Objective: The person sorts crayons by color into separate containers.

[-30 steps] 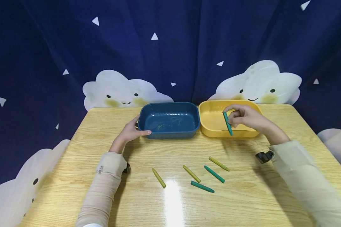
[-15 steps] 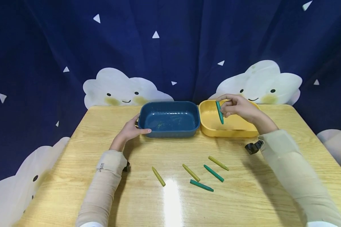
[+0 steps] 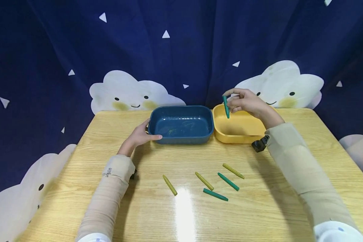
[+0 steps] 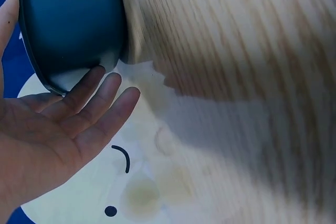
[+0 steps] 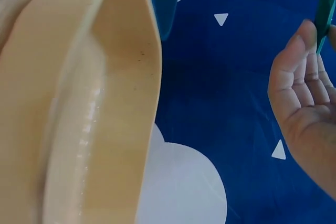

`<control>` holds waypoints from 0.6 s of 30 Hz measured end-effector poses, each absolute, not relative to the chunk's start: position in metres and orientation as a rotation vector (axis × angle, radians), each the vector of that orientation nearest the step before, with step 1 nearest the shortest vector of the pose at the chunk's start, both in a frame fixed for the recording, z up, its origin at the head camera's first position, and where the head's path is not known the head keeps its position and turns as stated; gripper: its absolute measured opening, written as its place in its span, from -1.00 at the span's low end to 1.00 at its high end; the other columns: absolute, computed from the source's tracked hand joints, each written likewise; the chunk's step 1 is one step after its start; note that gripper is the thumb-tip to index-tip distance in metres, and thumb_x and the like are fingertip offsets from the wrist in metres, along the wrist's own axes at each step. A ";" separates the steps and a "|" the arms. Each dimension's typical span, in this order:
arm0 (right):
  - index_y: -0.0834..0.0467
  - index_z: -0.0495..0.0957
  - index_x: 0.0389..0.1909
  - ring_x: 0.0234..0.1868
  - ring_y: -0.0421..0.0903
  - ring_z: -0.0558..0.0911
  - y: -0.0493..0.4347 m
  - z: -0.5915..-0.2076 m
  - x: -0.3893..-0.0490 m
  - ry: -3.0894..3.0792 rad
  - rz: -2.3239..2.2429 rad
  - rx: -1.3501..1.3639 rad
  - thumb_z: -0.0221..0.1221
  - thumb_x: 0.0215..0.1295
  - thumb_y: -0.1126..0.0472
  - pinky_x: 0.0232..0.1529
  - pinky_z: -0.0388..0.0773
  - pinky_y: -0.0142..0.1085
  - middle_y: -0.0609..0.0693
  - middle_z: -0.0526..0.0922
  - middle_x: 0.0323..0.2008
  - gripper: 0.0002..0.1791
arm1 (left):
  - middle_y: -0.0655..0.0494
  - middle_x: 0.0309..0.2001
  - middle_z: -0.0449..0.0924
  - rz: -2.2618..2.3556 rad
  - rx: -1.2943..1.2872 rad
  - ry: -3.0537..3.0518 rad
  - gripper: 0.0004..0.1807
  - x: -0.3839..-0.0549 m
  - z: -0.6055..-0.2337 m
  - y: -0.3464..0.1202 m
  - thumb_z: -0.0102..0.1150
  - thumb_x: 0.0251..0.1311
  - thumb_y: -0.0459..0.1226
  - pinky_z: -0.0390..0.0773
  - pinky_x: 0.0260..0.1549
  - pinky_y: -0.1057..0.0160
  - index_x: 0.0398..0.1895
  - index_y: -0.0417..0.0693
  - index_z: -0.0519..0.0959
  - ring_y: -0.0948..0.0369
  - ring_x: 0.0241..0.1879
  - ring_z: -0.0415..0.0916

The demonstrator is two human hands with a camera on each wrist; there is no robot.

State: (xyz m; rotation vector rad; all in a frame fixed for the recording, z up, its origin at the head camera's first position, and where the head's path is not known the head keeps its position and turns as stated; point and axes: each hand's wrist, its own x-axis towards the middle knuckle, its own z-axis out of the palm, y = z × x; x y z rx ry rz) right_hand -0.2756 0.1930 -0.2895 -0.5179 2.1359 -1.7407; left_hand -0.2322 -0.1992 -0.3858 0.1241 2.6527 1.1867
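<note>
A green crayon (image 3: 226, 107) is pinched upright between the thumb and fingers of my right hand (image 3: 245, 102), raised over the left part of the yellow bin (image 3: 239, 138). The right wrist view shows the same crayon (image 5: 325, 14) at its right edge, apart from the bin. My left hand (image 3: 140, 135) rests against the left end of the blue bin (image 3: 184, 140), its thumb along the front rim. Seen from the left wrist, those fingers (image 4: 89, 95) lie fairly straight beside the bin's end.
On the wooden table (image 3: 151, 215) lie two more green crayons (image 3: 228, 181) and three olive-yellow ones, one yellow crayon (image 3: 170, 185) farther left. The bins stand side by side at the back edge, before a dark blue curtain (image 3: 187, 50).
My right hand has carried the green crayon up and to the left, from the front of the yellow bin to above its left part. The left hand stays at the blue bin.
</note>
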 end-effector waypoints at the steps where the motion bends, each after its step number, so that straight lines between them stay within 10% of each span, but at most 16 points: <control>1: 0.36 0.27 0.08 -0.50 -0.11 0.53 0.192 -0.288 -0.277 2.137 -1.742 -0.514 0.03 0.23 0.44 -0.41 0.52 -0.32 -0.01 0.62 -0.48 -0.62 | -0.22 0.26 0.16 1.190 0.124 2.652 0.10 -0.233 -0.385 -0.199 0.35 -0.04 -0.08 0.38 -0.04 0.00 0.43 -0.09 -0.18 -0.07 0.08 0.28; 18: 0.31 0.27 0.14 -0.54 -0.14 0.51 0.169 -0.272 -0.304 2.070 -1.850 -0.358 0.03 0.24 0.44 -0.41 0.54 -0.32 0.02 0.53 -0.55 -0.58 | -0.25 0.20 0.21 1.176 0.119 2.654 0.11 -0.232 -0.386 -0.200 0.35 -0.05 -0.05 0.41 -0.08 0.04 0.43 -0.11 -0.17 -0.06 0.04 0.32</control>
